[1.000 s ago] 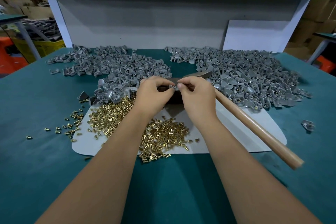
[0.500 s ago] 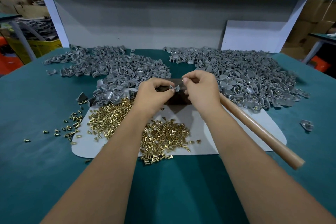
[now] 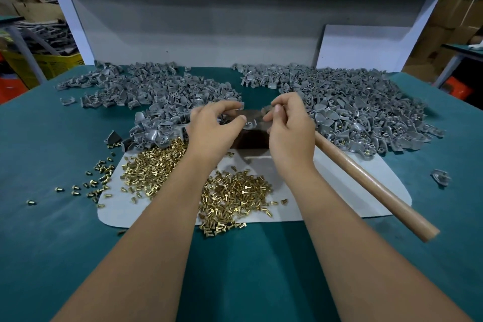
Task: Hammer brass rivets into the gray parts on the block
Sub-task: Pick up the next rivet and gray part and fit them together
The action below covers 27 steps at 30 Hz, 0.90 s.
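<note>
Brass rivets (image 3: 230, 195) lie heaped on a pale mat (image 3: 339, 191) at the near middle of the green desk (image 3: 52, 243), strays spilling past the mat's left edge. Above the dark block (image 3: 252, 138), the left hand (image 3: 211, 131) pinches a small gray part (image 3: 249, 124); the right hand (image 3: 288, 128) has fingers curled, pinching something too small to tell. A wooden hammer handle (image 3: 373, 185) slants to the right. Gray parts (image 3: 352, 107) crowd the far side, leaving the near desk edge free.
</note>
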Each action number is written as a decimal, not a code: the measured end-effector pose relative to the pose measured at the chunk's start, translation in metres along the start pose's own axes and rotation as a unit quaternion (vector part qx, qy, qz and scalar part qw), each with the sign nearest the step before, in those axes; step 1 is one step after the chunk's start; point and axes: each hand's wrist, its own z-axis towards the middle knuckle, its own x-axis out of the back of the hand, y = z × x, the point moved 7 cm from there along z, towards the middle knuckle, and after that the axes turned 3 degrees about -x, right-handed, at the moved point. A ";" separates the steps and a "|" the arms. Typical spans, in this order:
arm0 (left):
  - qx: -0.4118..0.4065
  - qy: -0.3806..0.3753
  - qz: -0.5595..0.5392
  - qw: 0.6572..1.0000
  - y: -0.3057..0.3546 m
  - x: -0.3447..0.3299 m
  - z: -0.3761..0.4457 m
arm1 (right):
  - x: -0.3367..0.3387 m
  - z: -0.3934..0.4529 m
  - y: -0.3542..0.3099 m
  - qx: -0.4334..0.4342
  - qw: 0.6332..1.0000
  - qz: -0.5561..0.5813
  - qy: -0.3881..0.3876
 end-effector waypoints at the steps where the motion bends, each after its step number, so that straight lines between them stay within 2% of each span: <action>1: -0.007 -0.009 0.026 1.000 0.002 -0.001 -0.001 | -0.002 -0.001 -0.001 0.009 1.000 -0.006 -0.004; 4: -0.013 -0.018 0.061 0.998 0.005 0.000 -0.004 | -0.006 -0.003 -0.004 0.032 0.999 -0.033 -0.010; 6: -0.015 0.036 0.049 0.998 0.008 0.009 -0.003 | -0.007 -0.002 -0.004 0.039 0.998 -0.046 -0.012; 9: 0.001 0.161 0.001 0.987 0.003 0.030 -0.005 | -0.006 0.001 0.002 0.015 0.999 -0.045 -0.008; 11: 0.002 0.184 -0.003 0.983 0.000 0.033 -0.006 | -0.006 0.002 0.005 -0.001 0.999 -0.041 -0.009; 18: -0.031 0.070 0.029 0.997 0.005 0.012 -0.002 | -0.012 0.007 -0.001 -0.009 0.997 -0.063 -0.045; 22: -0.072 0.064 0.089 0.991 0.011 0.011 -0.002 | -0.014 0.007 -0.001 -0.035 0.993 -0.100 -0.062; 27: -0.049 0.045 0.025 0.997 0.004 0.008 -0.001 | -0.014 0.005 -0.004 -0.043 0.990 -0.109 -0.079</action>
